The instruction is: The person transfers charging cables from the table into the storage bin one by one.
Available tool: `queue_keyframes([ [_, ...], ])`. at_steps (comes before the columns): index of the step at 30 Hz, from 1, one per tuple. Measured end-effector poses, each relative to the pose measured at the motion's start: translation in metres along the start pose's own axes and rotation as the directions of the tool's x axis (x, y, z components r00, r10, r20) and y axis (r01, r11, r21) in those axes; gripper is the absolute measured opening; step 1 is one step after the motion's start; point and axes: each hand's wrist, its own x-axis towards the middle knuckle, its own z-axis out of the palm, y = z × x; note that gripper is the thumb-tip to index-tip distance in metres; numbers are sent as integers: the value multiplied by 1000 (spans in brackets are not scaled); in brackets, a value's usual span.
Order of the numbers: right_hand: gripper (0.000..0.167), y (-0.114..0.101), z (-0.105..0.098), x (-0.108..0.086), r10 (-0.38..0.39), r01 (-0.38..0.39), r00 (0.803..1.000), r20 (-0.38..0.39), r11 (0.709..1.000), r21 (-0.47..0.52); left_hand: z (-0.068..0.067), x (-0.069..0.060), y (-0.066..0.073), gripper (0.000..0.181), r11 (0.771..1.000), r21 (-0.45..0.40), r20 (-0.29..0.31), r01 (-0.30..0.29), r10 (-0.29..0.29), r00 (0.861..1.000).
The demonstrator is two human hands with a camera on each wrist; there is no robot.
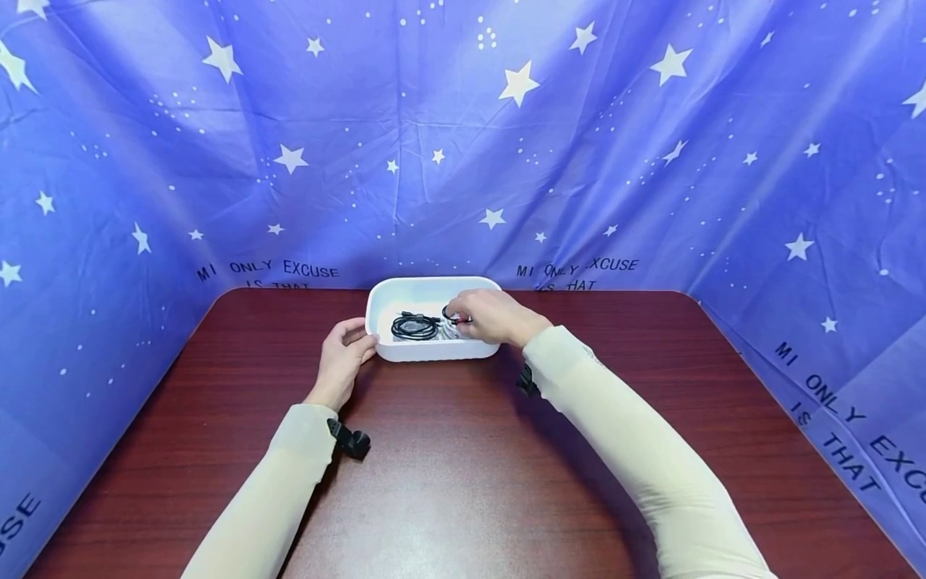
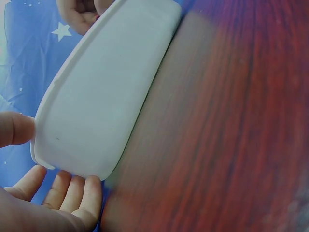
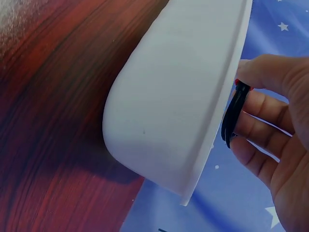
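A white plastic box (image 1: 434, 351) stands near the far edge of the table. My left hand (image 1: 339, 358) holds its left end; in the left wrist view the thumb (image 2: 18, 129) touches the rim and the fingers lie against the end wall. Over the box's right part, my right hand (image 1: 492, 314) pinches a black cable (image 3: 234, 113) with a red bit at the thumb. Inside the box lie a coiled black cable (image 1: 415, 326) and, beside it, a white cable (image 1: 450, 330) partly hidden by the right hand.
The dark red wooden table (image 1: 434, 450) reaches back to a blue curtain (image 1: 405, 161) with white stars, which hangs close behind the box and along both sides. Black devices are strapped to both wrists, over pale sleeves.
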Motion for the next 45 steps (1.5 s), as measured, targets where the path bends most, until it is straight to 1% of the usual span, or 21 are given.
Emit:
queue_keyframes([
  [3, 10, 1, 1, 3, 10, -9, 1000, 10, 1000, -9, 0, 0, 0, 50, 1000, 4, 3, -3, 3, 1000],
  [10, 8, 5, 7, 7, 36, -35, 998, 50, 999, -35, 0, 1, 1, 48, 1000, -2, 7, 17, -17, 1000],
  [17, 21, 9, 13, 10, 48, -46, 997, 65, 999, -23, 1, 1, 1, 47, 1000, -1, 5, 17, -17, 1000],
  [20, 22, 10, 15, 10, 45, -44, 997, 64, 999, -16, 1, 0, 1, 47, 1000, 0, 3, 13, -13, 1000],
  [23, 18, 10, 15, 11, 45, -44, 997, 66, 999, -5, 1, 1, 1, 47, 1000, 0, 1, 9, -9, 1000],
  [27, 8, 10, 16, 10, 53, -53, 995, 84, 999, -2, 1, 1, 0, 46, 1000, -5, 1, 10, -10, 1000],
  [28, 8, 10, 16, 9, 57, -57, 994, 88, 998, -4, 1, 2, 0, 46, 1000, -5, 1, 11, -11, 1000],
  [34, 26, 9, 15, 7, 85, -86, 990, 110, 996, 2, 1, 1, 0, 46, 1000, 3, 1, 7, -7, 1000],
  [39, 27, 9, 15, 7, 92, -93, 988, 123, 996, 7, 1, 2, 0, 47, 1000, 3, 1, 8, -8, 1000],
  [45, 27, 9, 15, 6, 84, -87, 991, 108, 996, 18, 0, 2, -1, 47, 1000, 7, 0, 10, -10, 1000],
])
